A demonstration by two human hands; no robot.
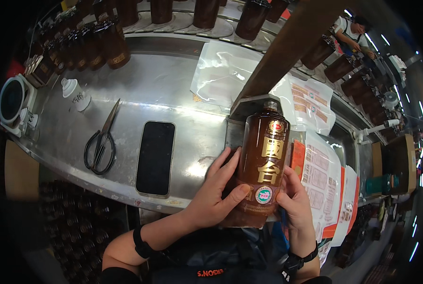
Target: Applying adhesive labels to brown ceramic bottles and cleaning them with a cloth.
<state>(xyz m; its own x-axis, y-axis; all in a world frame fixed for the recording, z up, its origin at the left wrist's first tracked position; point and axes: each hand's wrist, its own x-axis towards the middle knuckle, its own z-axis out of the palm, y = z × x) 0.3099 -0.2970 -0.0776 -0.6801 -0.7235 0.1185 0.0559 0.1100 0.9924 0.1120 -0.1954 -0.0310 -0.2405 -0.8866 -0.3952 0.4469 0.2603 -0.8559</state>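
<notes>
A brown glass bottle [253, 146] with gold lettering leans toward me at the table's front edge, its neck pointing away. My left hand [214, 196] grips its left side, the fingers reaching behind and the thumb pressed on the lower front. Beside that thumb is a small round green-and-white sticker [263, 194]. My right hand [294, 201] holds the lower right side, thumb and bent fingers against the glass near the sticker. Sheets of printed labels [319, 170] lie right of the bottle, close to my right hand. The bottle hides part of my left fingers.
A black phone [155, 158], scissors [101, 142] and a small white bottle [75, 94] lie or stand on the metal table [145, 75]. A brown post [287, 47] rises behind my bottle. More bottles [206, 14] line a conveyor [183, 28]; a person [353, 35] works at far right.
</notes>
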